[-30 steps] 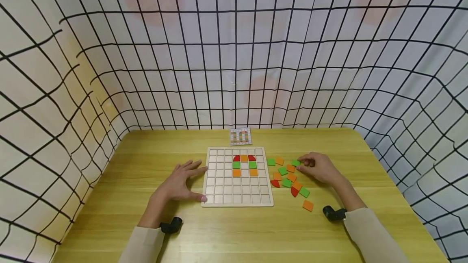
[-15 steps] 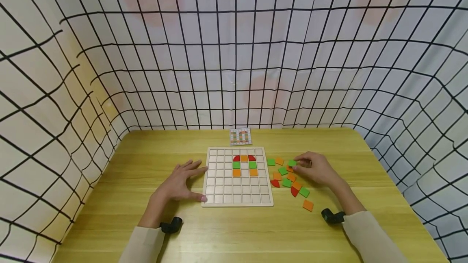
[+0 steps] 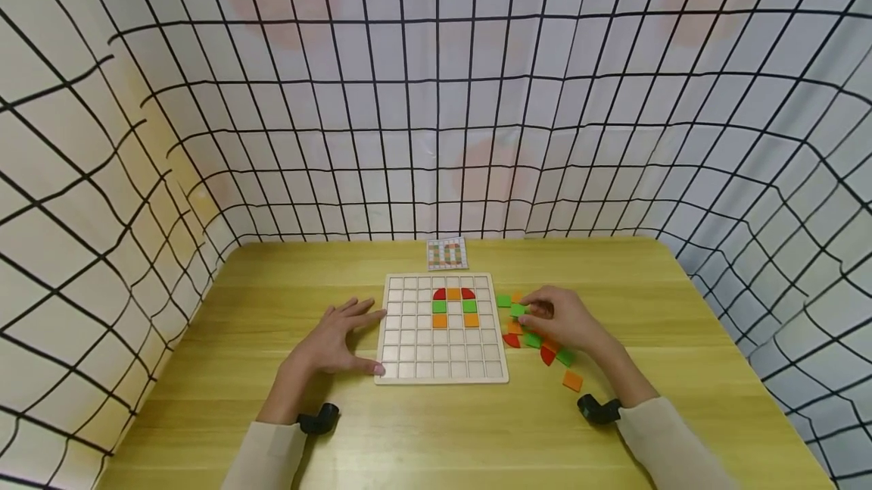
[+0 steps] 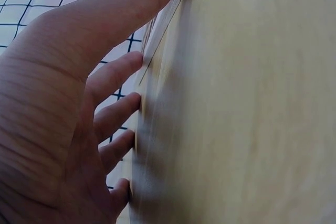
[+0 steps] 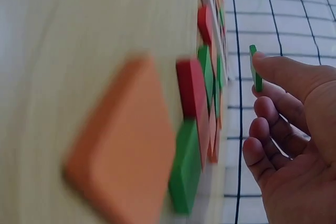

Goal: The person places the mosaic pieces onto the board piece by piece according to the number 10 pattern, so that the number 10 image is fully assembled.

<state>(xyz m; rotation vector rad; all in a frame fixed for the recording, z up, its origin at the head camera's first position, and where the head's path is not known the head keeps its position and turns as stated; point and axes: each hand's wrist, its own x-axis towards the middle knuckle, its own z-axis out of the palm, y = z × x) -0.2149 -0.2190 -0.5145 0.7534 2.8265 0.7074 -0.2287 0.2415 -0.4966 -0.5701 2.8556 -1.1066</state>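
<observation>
My right hand (image 3: 564, 317) pinches a green square tile (image 5: 255, 68) between thumb and fingers, lifted off the table in the right wrist view. In the head view it hovers over the loose tiles, right of the gridded board (image 3: 415, 365). My left hand (image 3: 334, 340) lies spread at the board's left side, thumb and index fingertips touching the edge. On the board, an arch of tiles has red quarter-rounds (image 3: 439, 294) at its upper corners, an orange square (image 3: 453, 294) between them, and green squares (image 3: 439, 307) above orange squares (image 3: 471, 320) down both sides.
Loose orange, green and red tiles (image 3: 548, 354) lie right of the board, partly under my right hand. One orange tile (image 3: 572, 381) sits nearer the front. A small pattern card (image 3: 446, 254) lies behind the board. Black-lined netting (image 3: 436, 126) surrounds the table.
My right hand has moved left towards the board, carrying the green tile up from the loose tiles. The left hand and the tiles on the board stay as they were.
</observation>
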